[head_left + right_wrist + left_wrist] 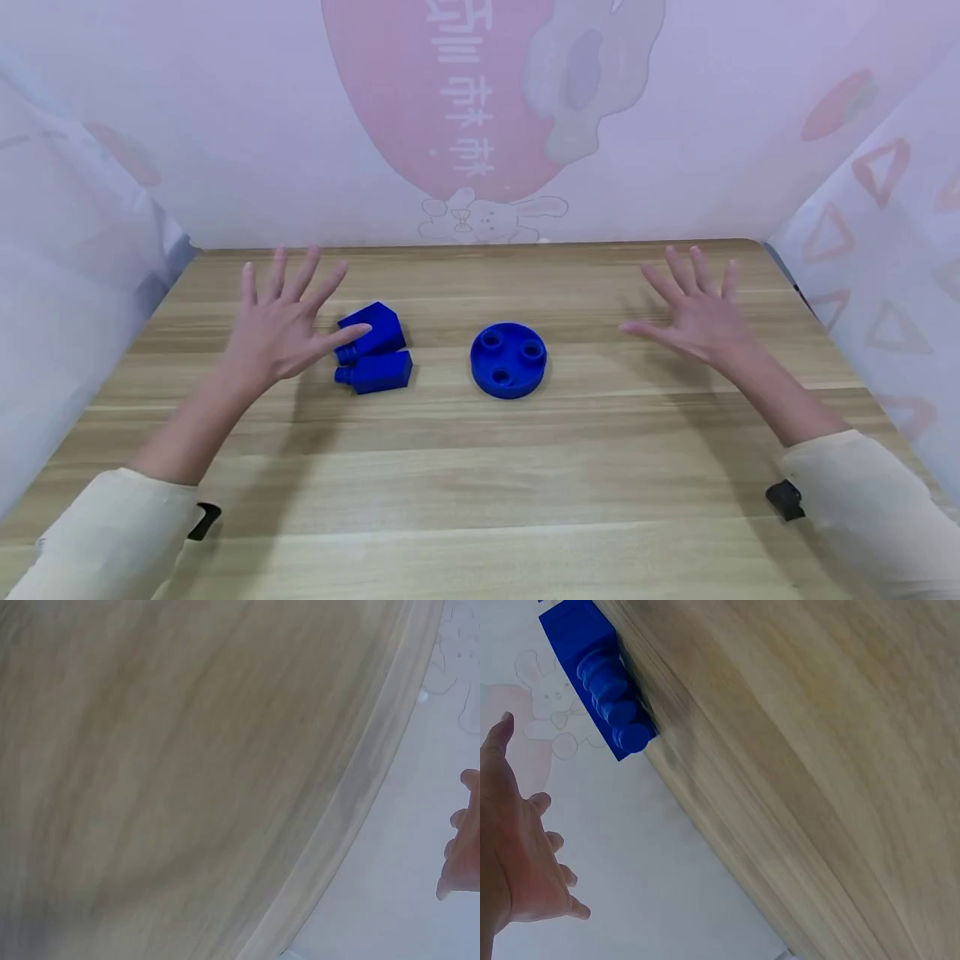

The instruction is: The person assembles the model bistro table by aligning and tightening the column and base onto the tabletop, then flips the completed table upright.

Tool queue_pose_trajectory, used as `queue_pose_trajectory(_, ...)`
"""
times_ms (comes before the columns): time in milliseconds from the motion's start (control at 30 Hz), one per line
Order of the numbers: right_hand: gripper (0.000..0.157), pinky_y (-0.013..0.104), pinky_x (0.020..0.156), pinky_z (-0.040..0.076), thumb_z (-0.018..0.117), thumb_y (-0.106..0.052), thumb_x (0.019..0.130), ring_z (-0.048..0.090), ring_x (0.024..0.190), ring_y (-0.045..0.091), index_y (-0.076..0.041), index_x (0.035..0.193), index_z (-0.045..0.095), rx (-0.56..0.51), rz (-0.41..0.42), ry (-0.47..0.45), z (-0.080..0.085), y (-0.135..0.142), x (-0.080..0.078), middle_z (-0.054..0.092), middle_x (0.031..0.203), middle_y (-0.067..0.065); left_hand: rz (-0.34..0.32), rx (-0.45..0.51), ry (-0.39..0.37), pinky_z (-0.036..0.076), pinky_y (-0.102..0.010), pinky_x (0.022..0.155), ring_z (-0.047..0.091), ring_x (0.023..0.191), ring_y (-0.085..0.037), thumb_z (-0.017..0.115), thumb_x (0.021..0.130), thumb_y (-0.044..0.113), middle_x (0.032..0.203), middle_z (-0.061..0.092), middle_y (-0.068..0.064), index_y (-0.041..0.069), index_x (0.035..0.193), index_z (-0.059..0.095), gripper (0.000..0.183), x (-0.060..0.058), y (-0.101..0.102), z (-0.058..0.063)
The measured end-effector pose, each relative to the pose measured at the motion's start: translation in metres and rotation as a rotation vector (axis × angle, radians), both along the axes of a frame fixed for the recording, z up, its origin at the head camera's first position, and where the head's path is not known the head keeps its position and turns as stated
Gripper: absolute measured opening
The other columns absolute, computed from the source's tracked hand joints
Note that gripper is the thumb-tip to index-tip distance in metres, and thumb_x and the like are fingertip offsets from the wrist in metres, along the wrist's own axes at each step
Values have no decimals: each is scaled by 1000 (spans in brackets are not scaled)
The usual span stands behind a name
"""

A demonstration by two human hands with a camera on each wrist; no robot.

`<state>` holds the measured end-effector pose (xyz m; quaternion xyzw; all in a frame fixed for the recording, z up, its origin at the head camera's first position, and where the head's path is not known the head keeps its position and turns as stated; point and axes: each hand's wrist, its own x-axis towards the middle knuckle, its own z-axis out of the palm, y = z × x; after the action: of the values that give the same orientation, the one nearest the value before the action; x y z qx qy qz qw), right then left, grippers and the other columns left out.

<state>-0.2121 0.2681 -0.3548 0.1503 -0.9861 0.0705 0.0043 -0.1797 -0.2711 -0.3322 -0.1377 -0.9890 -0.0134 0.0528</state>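
My left hand (277, 333) hovers over the left of the table, fingers spread, holding nothing. Its thumb overlaps a blue block with an angled end and a ribbed round neck (381, 325) in the head view. Just nearer lies a second blue block with a round neck (381, 372), side by side with the first. Both necks point left; the left wrist view shows their stepped, ribbed shape (604, 682). A round blue disc with a raised rim and three ring-shaped sockets (508, 383) lies flat near the table's middle. To the right my right hand (701, 321) is held up, fingers spread, nothing in it.
The wood-grain table (525, 483) ends at the back against a pale curtain with printed pictures (690, 183). More pale cloth hangs at the left and right sides. Black straps (785, 500) show at both sleeve cuffs.
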Motion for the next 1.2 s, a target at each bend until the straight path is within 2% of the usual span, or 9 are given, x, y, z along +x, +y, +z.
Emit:
queue_pose_trajectory(133,99,74,116,-12,56,-73,92,-12,158,39,-18,167,20,-23,29,-8,-1,-9,1,-1,173,16,-21,13,-39,-9,-74,118,-13,156,-42,47,95,76,174,0,-13,21,167,22,94,2,8,1)
queue_pose_trajectory(267,98,75,118,-1,59,-70,93,1,159,40,-18,167,21,-46,62,-28,0,-19,1,6,173,16,-66,64,-60,-1,-74,119,-3,158,-43,53,96,71,174,9,-13,21,167,22,92,5,17,4)
queue_pose_trajectory(400,96,72,121,2,58,-69,94,7,159,39,-18,167,21,-68,93,-50,2,-30,1,11,173,14,-124,101,-68,8,-71,121,8,157,-43,60,95,65,171,20,-13,19,166,25,91,7,26,9)
queue_pose_trajectory(533,93,68,123,5,56,-68,96,11,158,37,-18,167,22,-91,130,-57,3,-42,0,18,172,14,-191,155,-79,21,-69,120,26,153,-46,68,93,59,164,36,-18,11,161,37,88,9,35,10)
queue_pose_trajectory(633,92,65,124,11,56,-66,97,15,158,36,-16,166,22,-109,155,-58,4,-52,-1,23,170,14,-240,224,-93,34,-66,115,40,145,-46,75,92,51,155,48,-22,6,155,47,82,9,40,10)
queue_pose_trajectory(733,90,65,122,20,57,-63,98,18,157,38,-15,166,24,-141,175,-72,7,-61,-1,26,169,15,-257,262,-133,43,-63,109,50,138,-44,79,90,45,148,55,-23,5,150,53,77,11,46,10)
queue_pose_trajectory(900,85,62,120,28,63,-56,98,29,153,39,-10,163,33,-238,219,-119,10,-75,2,34,166,18,-287,245,-218,52,-58,101,60,126,-41,82,89,37,137,64,-22,3,140,62,65,12,54,10)
queue_pose_trajectory(1067,75,56,120,33,73,-43,95,43,145,40,0,152,49,-338,301,-152,8,-91,3,50,154,21,-346,230,-238,56,-54,95,68,110,-35,87,85,27,123,71,-19,0,128,69,54,9,58,6)
queue_pose_trajectory(1200,72,54,115,42,82,-37,88,54,136,39,4,142,58,-386,348,-187,2,-104,3,60,142,22,-362,200,-257,57,-54,93,69,104,-32,89,83,23,115,72,-17,-1,123,69,51,7,60,2)
